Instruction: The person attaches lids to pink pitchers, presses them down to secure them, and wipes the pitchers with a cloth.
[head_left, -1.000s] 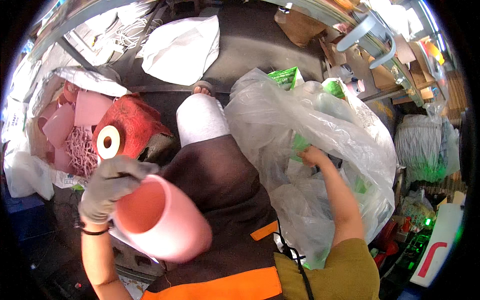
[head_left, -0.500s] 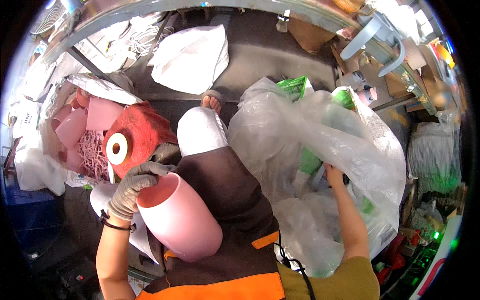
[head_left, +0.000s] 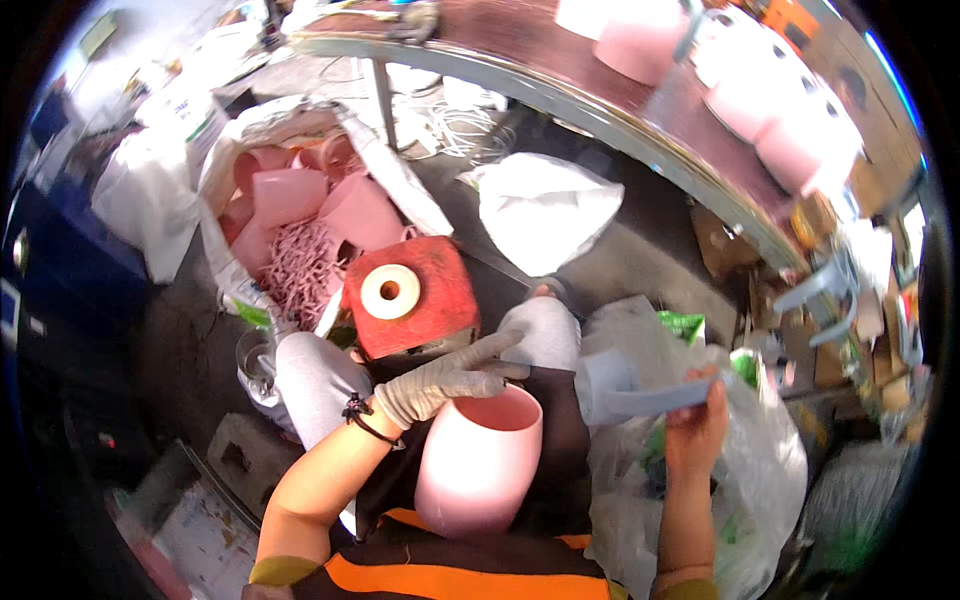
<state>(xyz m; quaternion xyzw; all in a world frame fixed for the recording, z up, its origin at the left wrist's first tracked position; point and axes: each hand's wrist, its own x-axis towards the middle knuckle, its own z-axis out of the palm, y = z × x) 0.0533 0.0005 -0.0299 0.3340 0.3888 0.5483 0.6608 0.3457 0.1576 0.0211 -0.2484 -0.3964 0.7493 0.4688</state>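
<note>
A tall pink plastic vessel (head_left: 478, 465) rests upright in my lap, its open mouth facing up. My left hand (head_left: 445, 385), in a grey glove, lies by the vessel's rim with its fingers stretched out and apart. To the right, my bare right hand (head_left: 697, 430) grips the narrow end of a pale blue-grey plastic handle-like piece (head_left: 625, 392). The piece's wide rounded end points left, above a large clear plastic bag (head_left: 745, 480). In front of my lap sits a red block (head_left: 440, 300) with a cream ring (head_left: 390, 291) on its face.
A white sack (head_left: 420, 195) at left holds pink pieces and curled trimmings. Several pink vessels (head_left: 640, 45) stand on the workbench (head_left: 520, 75) across the far side. Another blue-grey handle piece (head_left: 825, 290) hangs at its right end. A white sack (head_left: 545, 215) lies on the floor.
My right hand has come up out of the clear bag with the blue-grey piece. The pink vessel stands more upright, and my left fingers have straightened. The view has swung left.
</note>
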